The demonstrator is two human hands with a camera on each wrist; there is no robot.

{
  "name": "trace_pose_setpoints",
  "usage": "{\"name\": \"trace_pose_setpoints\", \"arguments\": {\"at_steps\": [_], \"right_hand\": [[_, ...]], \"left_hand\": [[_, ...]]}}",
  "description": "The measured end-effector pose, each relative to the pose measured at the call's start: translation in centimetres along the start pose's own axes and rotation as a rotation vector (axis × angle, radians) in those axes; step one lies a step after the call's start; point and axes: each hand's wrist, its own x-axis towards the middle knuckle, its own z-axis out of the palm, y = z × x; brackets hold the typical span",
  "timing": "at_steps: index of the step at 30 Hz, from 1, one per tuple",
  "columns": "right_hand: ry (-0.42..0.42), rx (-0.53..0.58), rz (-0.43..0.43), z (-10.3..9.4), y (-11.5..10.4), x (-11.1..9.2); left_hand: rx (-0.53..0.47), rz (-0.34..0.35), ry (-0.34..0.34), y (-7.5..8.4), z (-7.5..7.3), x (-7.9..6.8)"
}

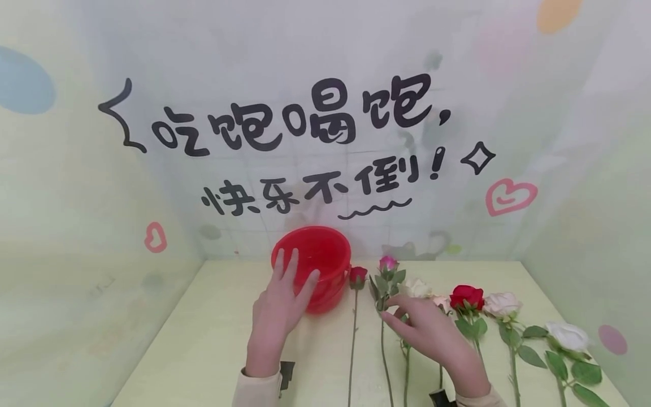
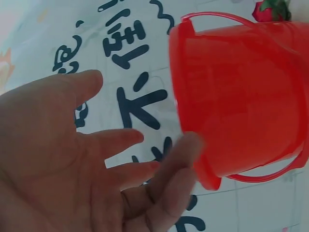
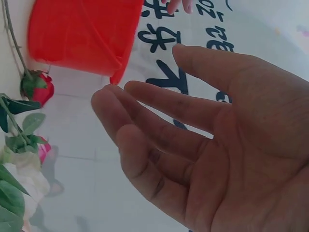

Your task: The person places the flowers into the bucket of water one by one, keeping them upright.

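My left hand (image 1: 278, 311) is spread, its fingertips overlapping the near left rim of a red plastic bucket (image 1: 328, 293) in the head view. In the left wrist view the palm faces up with nothing in it, and the bucket (image 2: 236, 101) with its thin handle stands beyond the fingertips. Over the row of artificial roses hovers my right hand (image 1: 429, 328), fingers loosely bent and empty in the right wrist view. Nearest to it are a magenta rose (image 1: 389, 264) and a white rose (image 1: 417, 289). A dark red rose (image 1: 358, 276) lies just right of the bucket.
Farther right on the pale yellow table (image 1: 188, 339) lie a bright red rose (image 1: 466, 298), a pale pink rose (image 1: 502, 304) and a large white rose (image 1: 567, 336), stems toward me. A printed translucent curtain (image 1: 305, 51) with black writing encloses the back and sides.
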Motion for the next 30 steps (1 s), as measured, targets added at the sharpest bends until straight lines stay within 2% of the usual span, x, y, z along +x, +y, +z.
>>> {"name": "trace_pose_setpoints", "arguments": {"at_steps": [6, 9, 18, 23, 30], "right_hand": [[-0.059, 0.071, -0.023, 1.4, 1.2, 1.1], [-0.101, 0.125, -0.001, 2.2, 1.9, 1.6], [-0.178, 0.388, 0.108, 5.2, 3.9, 3.1], [-0.144, 0.393, 0.193, 7.1, 4.2, 3.3], [-0.087, 0.347, 0.236, 8.9, 4.9, 3.4]], "left_hand": [[0.034, -0.038, 0.009, -0.8, 0.8, 1.0], [0.043, -0.060, -0.010, -1.3, 1.2, 1.4], [0.035, -0.091, -0.045, -2.6, 2.6, 2.2], [0.028, -0.103, -0.039, -2.9, 3.0, 2.3], [0.028, -0.109, -0.027, -3.3, 3.6, 2.6]]}}
